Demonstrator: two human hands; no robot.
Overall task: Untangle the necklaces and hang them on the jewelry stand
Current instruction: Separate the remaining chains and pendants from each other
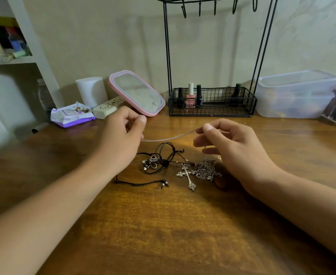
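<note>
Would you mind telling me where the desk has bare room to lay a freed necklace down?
Bare wood runs across the table's near part, between the forearms below the cross pendant, and right of the right hand before the clear container. It is crowded between the hands, where the black cord tangle and silver chain pile lie, and along the wall.

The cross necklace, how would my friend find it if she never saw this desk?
Start at the tall black jewelry stand against the wall, then come down the wooden desk to the jewellery heap under the two hands. The cross necklace lies at the heap's near right. Unlike the black cord necklaces to its left, it is silver, with a chain bunched beside it.
</note>
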